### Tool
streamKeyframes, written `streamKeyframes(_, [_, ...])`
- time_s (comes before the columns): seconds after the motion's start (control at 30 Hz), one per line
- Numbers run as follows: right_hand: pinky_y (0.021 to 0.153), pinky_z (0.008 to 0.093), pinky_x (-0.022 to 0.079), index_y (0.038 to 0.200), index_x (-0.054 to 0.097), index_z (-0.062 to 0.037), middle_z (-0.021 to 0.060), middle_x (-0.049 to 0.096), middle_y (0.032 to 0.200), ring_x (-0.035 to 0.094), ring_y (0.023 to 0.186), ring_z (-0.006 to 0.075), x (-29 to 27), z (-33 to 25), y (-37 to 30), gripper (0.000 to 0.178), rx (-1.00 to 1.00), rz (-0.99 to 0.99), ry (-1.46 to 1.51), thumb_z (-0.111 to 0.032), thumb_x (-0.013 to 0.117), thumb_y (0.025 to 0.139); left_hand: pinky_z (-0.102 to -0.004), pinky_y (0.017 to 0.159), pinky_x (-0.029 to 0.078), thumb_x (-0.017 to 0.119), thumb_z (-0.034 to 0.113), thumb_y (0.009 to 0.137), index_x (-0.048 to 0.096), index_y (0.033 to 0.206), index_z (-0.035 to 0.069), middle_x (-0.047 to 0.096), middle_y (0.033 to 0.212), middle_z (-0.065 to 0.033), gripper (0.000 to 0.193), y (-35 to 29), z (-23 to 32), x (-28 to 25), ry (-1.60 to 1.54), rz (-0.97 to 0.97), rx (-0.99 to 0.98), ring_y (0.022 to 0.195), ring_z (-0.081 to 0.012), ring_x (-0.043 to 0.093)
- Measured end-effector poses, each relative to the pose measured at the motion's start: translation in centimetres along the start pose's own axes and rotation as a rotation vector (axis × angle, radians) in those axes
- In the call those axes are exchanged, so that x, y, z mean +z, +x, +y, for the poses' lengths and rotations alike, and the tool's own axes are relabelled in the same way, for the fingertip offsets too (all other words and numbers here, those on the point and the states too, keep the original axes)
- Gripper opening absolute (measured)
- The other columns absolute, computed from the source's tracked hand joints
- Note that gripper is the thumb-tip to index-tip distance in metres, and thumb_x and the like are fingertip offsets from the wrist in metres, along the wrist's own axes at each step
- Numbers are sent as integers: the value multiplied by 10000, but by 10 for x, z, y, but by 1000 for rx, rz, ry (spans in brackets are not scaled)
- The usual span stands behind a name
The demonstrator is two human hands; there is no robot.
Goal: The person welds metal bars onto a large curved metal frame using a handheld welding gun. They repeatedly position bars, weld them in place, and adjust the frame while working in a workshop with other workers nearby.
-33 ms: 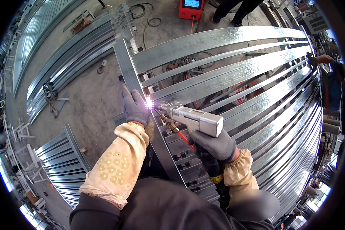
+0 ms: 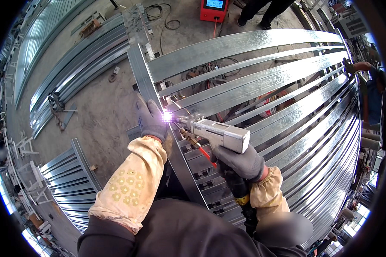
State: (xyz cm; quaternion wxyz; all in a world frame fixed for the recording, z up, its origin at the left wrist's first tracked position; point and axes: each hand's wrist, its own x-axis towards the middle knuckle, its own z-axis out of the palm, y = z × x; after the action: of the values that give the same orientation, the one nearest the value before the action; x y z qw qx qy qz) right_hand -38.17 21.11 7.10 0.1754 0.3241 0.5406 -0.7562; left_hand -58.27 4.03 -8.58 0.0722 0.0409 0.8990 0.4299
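My right hand, in a grey glove, is closed round the grip of a silver handheld welding gun. The gun's nozzle points left at a bright white-purple weld spark, where a slat meets the side rail of a galvanized metal frame. Beside the spark, my gloved left hand rests against the rail, its visible fingers stretched out and apart; its underside is hidden. A red hose runs from a brass fitting below the gun. Glare hides the joint itself.
Long metal slats span the frame to the right, where another person's hand touches the far end. A red machine with a lit screen stands at the back near a person's legs. Stacked metal profiles lie left.
My hands and the welding gun keep their places. Around the weld spark the flare differs slightly, and a thin glowing streak now shows above the nozzle.
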Motion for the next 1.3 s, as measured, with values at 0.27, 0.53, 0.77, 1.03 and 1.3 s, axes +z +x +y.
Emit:
streamKeyframes(0.27, [532,263,529,1324,546,4,58,682,872,642,622,115,-1,3,-2,401,50,1,-7,-202,625,989,-475,813,478,442,288,1053,498,1304,-63,654,1036,-291,436,6,-27,11,53,77,41,901,-426,630])
streamKeyframes(0.53, [541,258,530,1295,564,6,59,685,873,648,634,113,-2,5,-3,382,48,0,-16,-211,635,989,-437,1088,413,396,226,1054,319,1510,-79,469,1467,-328,554,8,-24,7,37,-43,-13,1319,-450,509])
streamKeyframes(0.77, [551,266,536,1282,568,12,65,685,868,653,640,121,-3,7,-5,376,41,-2,10,-215,637,989,-434,1147,358,401,217,1051,308,1520,-73,438,1495,-325,559,7,-24,7,1,-70,-58,1378,-449,448])
streamKeyframes(1.03, [538,242,521,1087,635,-13,23,674,811,650,636,89,0,6,-8,278,34,14,21,-261,663,965,-454,1107,399,405,227,1048,315,1521,-60,449,1479,-327,561,9,-33,10,30,-51,-16,1340,-462,482])
streamKeyframes(1.3, [538,269,541,1266,573,4,66,691,859,658,633,126,-1,8,-9,347,48,-2,7,-201,630,991,-452,976,462,426,278,1049,414,1451,-69,617,1248,-317,532,7,-32,16,88,211,265,1107,-446,613])
